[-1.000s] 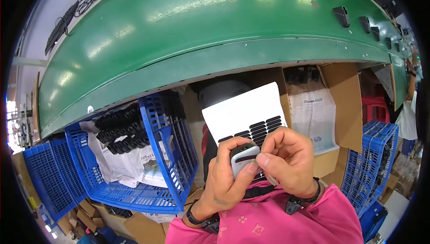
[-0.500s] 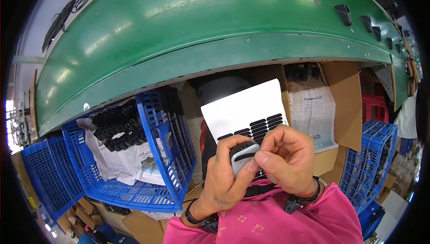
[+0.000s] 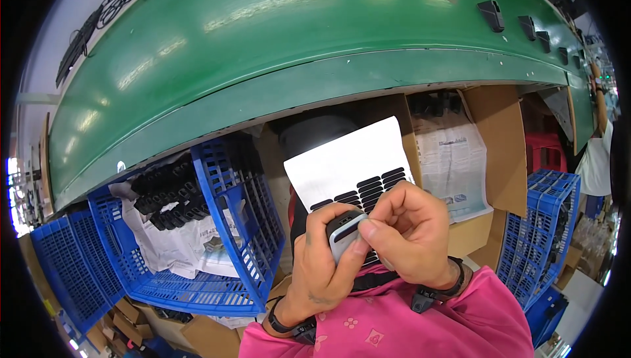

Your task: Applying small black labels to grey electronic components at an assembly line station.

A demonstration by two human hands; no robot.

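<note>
My left hand (image 3: 322, 259) is closed around a small grey-and-black device (image 3: 343, 242) with rounded corners and port openings in its dark upper edge. A narrow black sticker (image 3: 346, 230) lies across the grey face. At the sticker's right end my right hand (image 3: 411, 233) pinches with thumb and forefinger; the fingertips hide that end. Beneath both hands, on my lap, rests a white sheet (image 3: 348, 154) with rows of black oblong stickers (image 3: 370, 190). The lower part of the sheet is behind my hands.
A green workbench (image 3: 263, 36) crosses ahead, with several black devices (image 3: 491, 16) at its right. On the left stands a blue crate (image 3: 190, 299) holding paper and rows of black devices (image 3: 167, 194). An open cardboard box (image 3: 496, 141) and stacked blue crates (image 3: 539, 226) are on the right.
The device is turned slightly and its black sticker looks straighter against the face. My right thumb and forefinger stay at its end. The whole view has shifted a little.
</note>
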